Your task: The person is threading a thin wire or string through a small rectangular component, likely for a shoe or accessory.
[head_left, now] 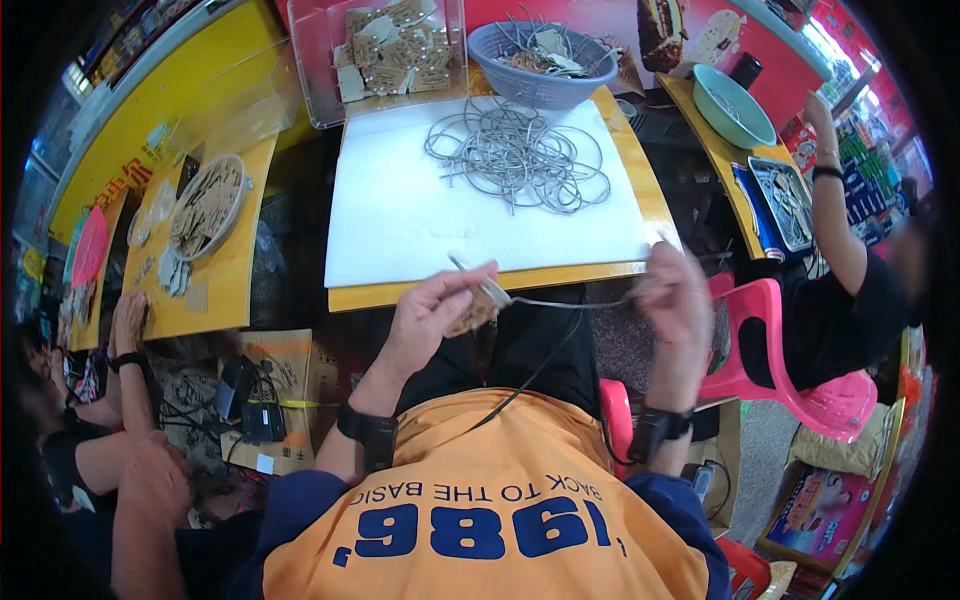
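Just off the table's front edge, my left hand [425,318] pinches a small brown card [474,317] with grey cord wrapped around its upper part. A stretch of the grey cord [568,304] runs rightward from the card to my right hand [677,298]. My right hand is closed on that cord, its fingers blurred by motion. Beyond my hands, a loose tangle of grey cords [515,155] lies on a white foam sheet [385,215], which covers most of the yellow table [480,284].
Behind the sheet stand a clear plastic box [322,95] of brown cards and a purple-grey basin [545,92]. At right are a green basin [735,112], a metal tray [783,203] and a person on a pink chair [757,320]. Another person's hand [130,320] rests at the left table.
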Motion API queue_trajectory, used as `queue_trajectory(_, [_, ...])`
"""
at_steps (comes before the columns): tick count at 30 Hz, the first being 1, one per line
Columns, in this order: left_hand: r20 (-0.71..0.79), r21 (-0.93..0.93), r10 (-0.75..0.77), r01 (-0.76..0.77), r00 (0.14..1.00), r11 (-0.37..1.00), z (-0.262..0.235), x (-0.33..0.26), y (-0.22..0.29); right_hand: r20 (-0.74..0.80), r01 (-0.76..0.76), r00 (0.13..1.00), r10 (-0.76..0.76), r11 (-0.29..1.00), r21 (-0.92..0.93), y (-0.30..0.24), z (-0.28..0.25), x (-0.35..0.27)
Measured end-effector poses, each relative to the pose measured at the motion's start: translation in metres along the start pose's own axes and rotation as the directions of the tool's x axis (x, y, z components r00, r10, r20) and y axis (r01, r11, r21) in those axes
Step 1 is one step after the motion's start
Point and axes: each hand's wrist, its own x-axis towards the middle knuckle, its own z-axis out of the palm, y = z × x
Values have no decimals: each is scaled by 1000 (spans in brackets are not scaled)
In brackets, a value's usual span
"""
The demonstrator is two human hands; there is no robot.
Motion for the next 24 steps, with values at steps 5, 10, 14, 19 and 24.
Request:
queue_trajectory(5, [261,186,-68,19,963,982,3,-11,17,65,-337,873,484,694,-636,108,16,21])
queue_trajectory(10, [444,295,-273,149,853,944,1,-6,17,119,-553,807,579,810,-194,137,9,24])
queue_trajectory(14, [505,385,-399,214,765,898,4,-5,16,39,-524,850,526,850,-49,135,0,32])
queue_trajectory(19, [498,430,-473,267,727,863,-1,-1,8,39,-481,874,484,874,-62,132,-9,37])
queue_trajectory(24, [481,494,-557,316,677,810,-7,0,-1,42,-366,927,373,923,-119,125,-3,36])
